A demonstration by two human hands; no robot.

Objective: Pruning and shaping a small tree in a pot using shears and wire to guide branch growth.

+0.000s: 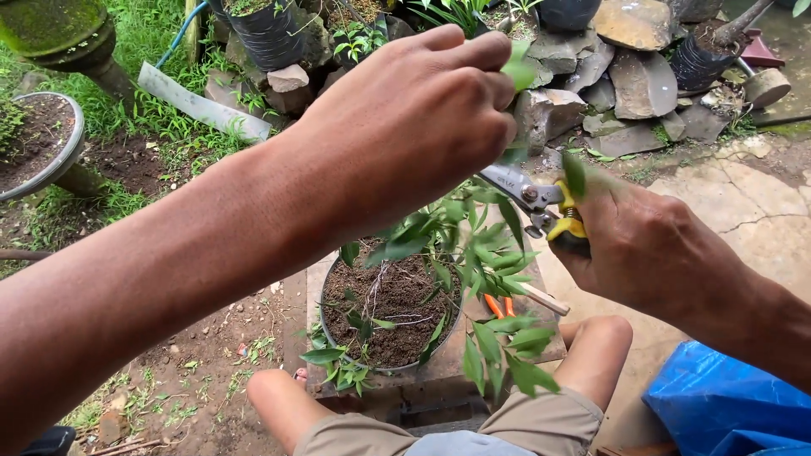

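Your left hand (405, 127) pinches a blurred leaf (519, 69) between closed fingertips and hides the plant's top. Your right hand (650, 249) is wrapped tight around the yellow-handled pruning shears (541, 207), blades beside the potted plant (456, 253); the stem is hidden.

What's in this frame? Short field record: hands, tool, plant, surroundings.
left hand: raised over the plant, fingers pinching a leaf
right hand: gripping shears by yellow handles
shears: blades point left, into the foliage
plant: leafy, in a round pot of soil
pot: on a slab between the person's knees
behind: rocks, grass, black pots
lower right: blue bag
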